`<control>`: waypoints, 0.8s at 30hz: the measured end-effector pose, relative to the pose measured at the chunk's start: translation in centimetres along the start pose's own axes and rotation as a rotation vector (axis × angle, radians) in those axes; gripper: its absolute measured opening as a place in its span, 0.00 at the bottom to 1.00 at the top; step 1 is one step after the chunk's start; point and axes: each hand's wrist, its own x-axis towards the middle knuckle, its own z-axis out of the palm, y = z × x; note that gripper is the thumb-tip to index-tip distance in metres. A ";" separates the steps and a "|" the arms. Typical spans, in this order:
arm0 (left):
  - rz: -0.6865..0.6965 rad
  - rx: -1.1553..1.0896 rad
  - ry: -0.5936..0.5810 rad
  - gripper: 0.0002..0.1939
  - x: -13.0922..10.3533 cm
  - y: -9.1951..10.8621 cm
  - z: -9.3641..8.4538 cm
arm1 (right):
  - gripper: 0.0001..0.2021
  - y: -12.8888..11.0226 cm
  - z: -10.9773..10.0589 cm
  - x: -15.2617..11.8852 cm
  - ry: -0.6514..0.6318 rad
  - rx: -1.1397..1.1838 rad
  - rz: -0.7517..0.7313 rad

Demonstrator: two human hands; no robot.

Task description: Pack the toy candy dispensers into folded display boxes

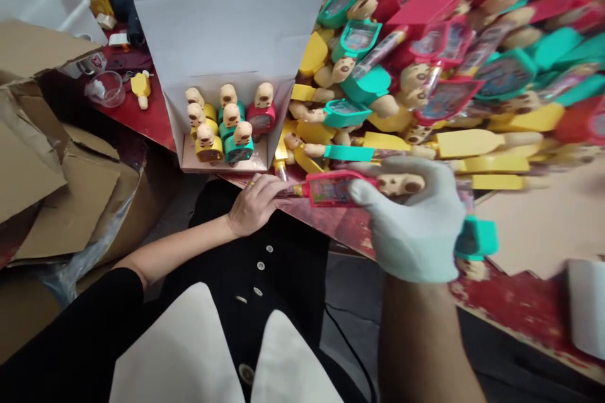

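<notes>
Red plastic animal-headed toy [328, 191] is spanning our hands near the worn red table [347, 228]'s edge: our bare left hand [254, 204] is pinching its narrow stem [297, 191], our white-gloved right hand [413, 220] is clasping its head end; slackening fingers could be letting it fall.

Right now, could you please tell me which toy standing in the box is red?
The back-right toy; its body is red, whereas the others are yellow or green.

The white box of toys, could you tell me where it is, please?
In the head view, the box stands left of centre, left of the toy pile, just beyond the left hand.
</notes>
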 end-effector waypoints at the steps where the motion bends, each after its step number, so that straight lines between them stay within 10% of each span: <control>1: -0.035 0.007 -0.009 0.23 -0.6 -0.5 -0.1 | 0.20 -0.6 0.7 0.3 0.023 0.005 -0.091; 5: -0.109 0.140 -0.159 0.29 -2.1 -3.2 -0.3 | 0.19 -2.1 3.8 2.4 0.019 -0.108 -0.448; 9: -0.082 0.282 -0.354 0.26 -2.8 -4.9 0.0 | 0.11 -1.1 7.7 4.7 -0.325 -0.224 -0.519; 15: -0.088 0.313 -0.328 0.23 -3.2 -4.6 0.1 | 0.17 -2.7 9.0 9.3 -0.805 -0.456 -0.474; 24: -0.059 0.302 -0.196 0.21 -2.6 -4.8 -0.2 | 0.17 -4.2 12.4 7.1 -0.772 -0.746 -0.600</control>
